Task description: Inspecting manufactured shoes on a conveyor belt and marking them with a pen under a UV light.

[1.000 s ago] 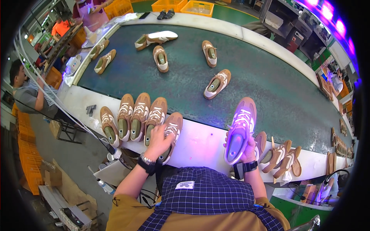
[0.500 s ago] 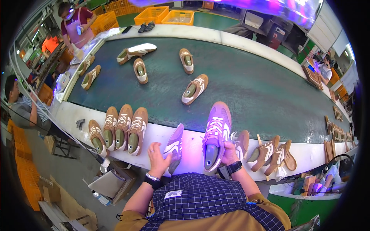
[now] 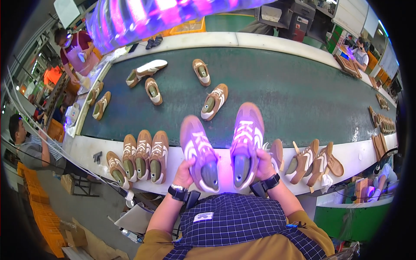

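I can see the left hand [image 3: 185, 173] curled around the side of a brown lace-up sneaker with white stripes [image 3: 198, 149], and the right hand [image 3: 263, 166] gripping a second brown-and-white lace-up sneaker [image 3: 247, 141] beside it, both near mid-frame, toes toward the top edge.

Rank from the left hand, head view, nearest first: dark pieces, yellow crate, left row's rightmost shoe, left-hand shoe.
1. Left-hand shoe: held in the left hand.
2. Left row's rightmost shoe: just left.
3. Dark pieces: farther left.
4. Yellow crate: far back.
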`<state>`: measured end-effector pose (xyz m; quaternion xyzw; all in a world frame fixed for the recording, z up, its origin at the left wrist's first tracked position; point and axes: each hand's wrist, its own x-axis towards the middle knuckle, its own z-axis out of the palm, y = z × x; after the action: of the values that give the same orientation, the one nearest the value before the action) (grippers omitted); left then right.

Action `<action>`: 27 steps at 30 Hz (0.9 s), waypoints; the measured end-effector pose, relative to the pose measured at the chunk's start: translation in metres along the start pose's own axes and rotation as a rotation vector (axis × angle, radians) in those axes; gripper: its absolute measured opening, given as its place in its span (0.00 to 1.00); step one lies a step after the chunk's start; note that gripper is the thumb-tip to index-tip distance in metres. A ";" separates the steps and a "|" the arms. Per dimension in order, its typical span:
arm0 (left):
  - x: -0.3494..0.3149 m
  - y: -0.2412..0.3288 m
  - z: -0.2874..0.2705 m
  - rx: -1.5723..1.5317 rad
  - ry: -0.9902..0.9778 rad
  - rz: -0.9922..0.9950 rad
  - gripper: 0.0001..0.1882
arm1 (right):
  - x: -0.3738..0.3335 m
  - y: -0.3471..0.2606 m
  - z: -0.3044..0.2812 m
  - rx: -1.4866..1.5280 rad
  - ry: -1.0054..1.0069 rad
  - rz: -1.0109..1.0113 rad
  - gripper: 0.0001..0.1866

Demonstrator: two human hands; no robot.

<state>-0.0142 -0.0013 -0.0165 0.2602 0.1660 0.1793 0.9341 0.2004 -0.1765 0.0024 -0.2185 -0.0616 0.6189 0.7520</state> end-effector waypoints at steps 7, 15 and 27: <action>0.023 0.031 0.057 -0.233 0.070 0.269 0.27 | 0.002 -0.018 0.051 0.103 -0.022 -0.377 0.30; 0.032 0.020 0.055 -0.216 0.244 0.232 0.25 | -0.009 -0.009 0.060 -0.119 0.233 -0.486 0.27; 0.040 0.013 0.054 -0.232 0.265 0.215 0.26 | -0.010 0.005 0.062 -0.120 0.259 -0.497 0.24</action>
<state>0.0397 0.0025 0.0257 0.1414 0.2369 0.3286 0.9033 0.1711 -0.1695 0.0579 -0.3180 -0.0532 0.3780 0.8679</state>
